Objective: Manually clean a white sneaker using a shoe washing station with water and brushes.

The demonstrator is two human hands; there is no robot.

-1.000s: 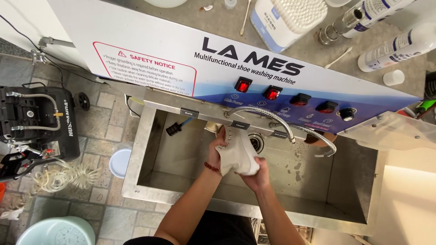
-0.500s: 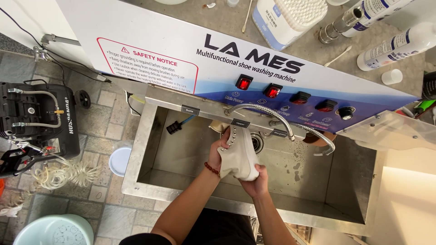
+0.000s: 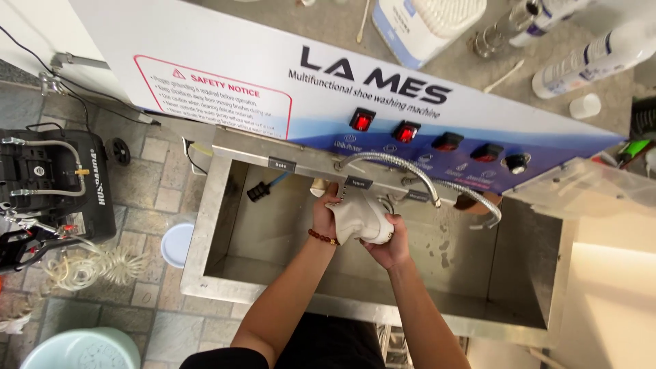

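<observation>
White canvas shoe (image 3: 360,217) sits in both hands, inside the stainless wash basin (image 3: 205,236), up against the back wall under the machine's front panel (image 3: 225,68).

Left hand (image 3: 324,213): grip clenched on the shoe's left side, beaded bracelet (image 3: 322,237) at the wrist. Right hand (image 3: 389,244): grip wrapped under and around the near end of the shoe, fingers curled up on its right edge.

Change vs. a second ago: shoe was standing more on end, eyelet row visible, held mid-basin. Now it is rotated flatter, lying more crosswise, and pushed further back and up toward the fittings under the panel lip. Both hands have moved back with it; right hand has shifted from below the shoe to its right end. Camera has also tipped slightly, so part of the shift is viewpoint.

Judgement: reads as repositioning the shoe to present another face toward whatever sits behind the lip. That part is hidden, can't tell if the shoe touches it.

Around it: flexible metal hose (image 3: 403,166) arcs just above the shoe, second hose to its right. Two left rocker switches (image 3: 362,119) lit red. Black plug with blue lead (image 3: 257,191) on the basin's back-left wall. Spray bottles (image 3: 588,58) on the desk behind. Black compressor (image 3: 51,181) on the floor, left.
</observation>
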